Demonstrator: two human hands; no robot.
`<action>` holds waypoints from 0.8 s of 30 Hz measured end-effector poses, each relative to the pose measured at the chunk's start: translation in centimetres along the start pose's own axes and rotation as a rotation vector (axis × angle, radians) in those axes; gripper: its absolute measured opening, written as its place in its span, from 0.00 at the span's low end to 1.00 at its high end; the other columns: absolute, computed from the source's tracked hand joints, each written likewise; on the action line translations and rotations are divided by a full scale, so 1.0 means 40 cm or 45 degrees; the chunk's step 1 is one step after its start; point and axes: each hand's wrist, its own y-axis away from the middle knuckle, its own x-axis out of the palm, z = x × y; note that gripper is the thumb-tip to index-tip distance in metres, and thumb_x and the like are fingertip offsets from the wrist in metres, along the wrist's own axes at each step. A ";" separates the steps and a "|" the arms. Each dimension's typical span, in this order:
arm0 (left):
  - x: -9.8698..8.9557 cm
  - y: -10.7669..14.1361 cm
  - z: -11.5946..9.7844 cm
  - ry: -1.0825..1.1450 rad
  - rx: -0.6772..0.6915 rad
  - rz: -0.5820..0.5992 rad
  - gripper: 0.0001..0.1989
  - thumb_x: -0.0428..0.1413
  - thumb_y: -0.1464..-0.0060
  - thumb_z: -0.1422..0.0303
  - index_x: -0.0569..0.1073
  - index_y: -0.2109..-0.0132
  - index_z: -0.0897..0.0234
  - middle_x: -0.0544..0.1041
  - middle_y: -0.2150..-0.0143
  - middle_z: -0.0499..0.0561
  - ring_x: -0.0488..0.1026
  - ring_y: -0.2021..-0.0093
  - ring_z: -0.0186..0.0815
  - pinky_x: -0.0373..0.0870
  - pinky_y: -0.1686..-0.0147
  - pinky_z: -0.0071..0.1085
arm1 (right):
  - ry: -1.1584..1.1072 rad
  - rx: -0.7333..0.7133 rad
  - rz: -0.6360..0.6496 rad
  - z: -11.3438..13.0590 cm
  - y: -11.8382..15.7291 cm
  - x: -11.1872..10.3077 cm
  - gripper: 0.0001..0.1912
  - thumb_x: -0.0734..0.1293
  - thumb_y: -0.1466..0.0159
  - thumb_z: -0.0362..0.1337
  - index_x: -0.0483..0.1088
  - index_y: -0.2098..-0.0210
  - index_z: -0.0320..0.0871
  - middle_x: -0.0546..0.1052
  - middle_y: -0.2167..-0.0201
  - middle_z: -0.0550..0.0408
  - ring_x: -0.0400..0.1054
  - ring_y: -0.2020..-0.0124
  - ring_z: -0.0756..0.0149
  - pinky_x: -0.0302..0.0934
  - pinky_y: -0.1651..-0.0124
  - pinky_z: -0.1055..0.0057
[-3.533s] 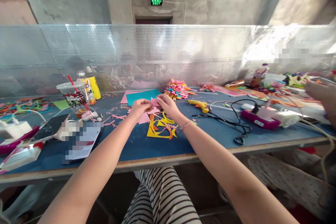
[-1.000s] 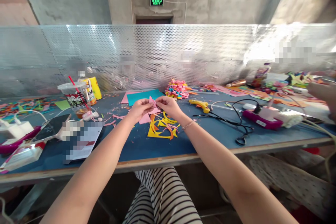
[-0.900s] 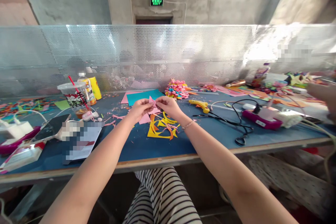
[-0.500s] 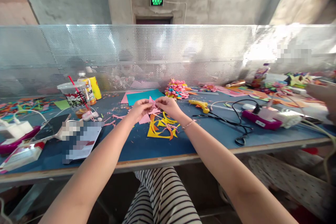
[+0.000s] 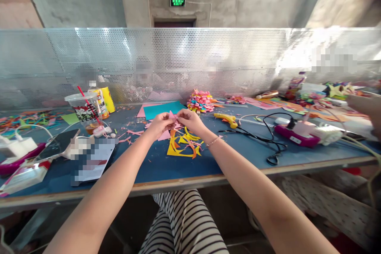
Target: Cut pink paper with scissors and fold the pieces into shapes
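Far left: mixed scraps [image 5: 32, 119] on the table [image 5: 190, 168], white charger [image 5: 21, 147] in front of them. Next, clear cup [image 5: 81, 108] with red straw [image 5: 84, 94], bottle [image 5: 102, 105] just behind it; phone [image 5: 97, 168] lies nearer the front edge. Left hand [image 5: 160, 124]: fingertips pinched on pink paper [image 5: 171, 115]. That piece is mid-table, between both hands, in front of the teal sheet [image 5: 163, 108]. Yellow scraps [image 5: 181, 151] lie just nearer the front edge. Right hand [image 5: 190, 120]: narrow pinch on the same piece, fold details too small to read. Paper pile [image 5: 201, 101] behind right hand. Further right: yellow tool [image 5: 226, 119], black cable [image 5: 269, 139], purple strip [image 5: 294, 137]. Far right: another person's hand [image 5: 364, 106], blurred, grip can't tell.
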 end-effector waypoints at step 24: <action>0.000 -0.003 -0.011 0.146 -0.106 -0.098 0.06 0.61 0.67 0.75 0.72 0.76 0.70 0.72 0.80 0.48 0.66 0.81 0.23 0.63 0.78 0.21 | 0.211 -0.143 -0.087 0.018 0.002 0.004 0.07 0.60 0.46 0.33 0.68 0.69 0.40 0.70 0.74 0.56 0.64 0.72 0.71 0.58 0.69 0.75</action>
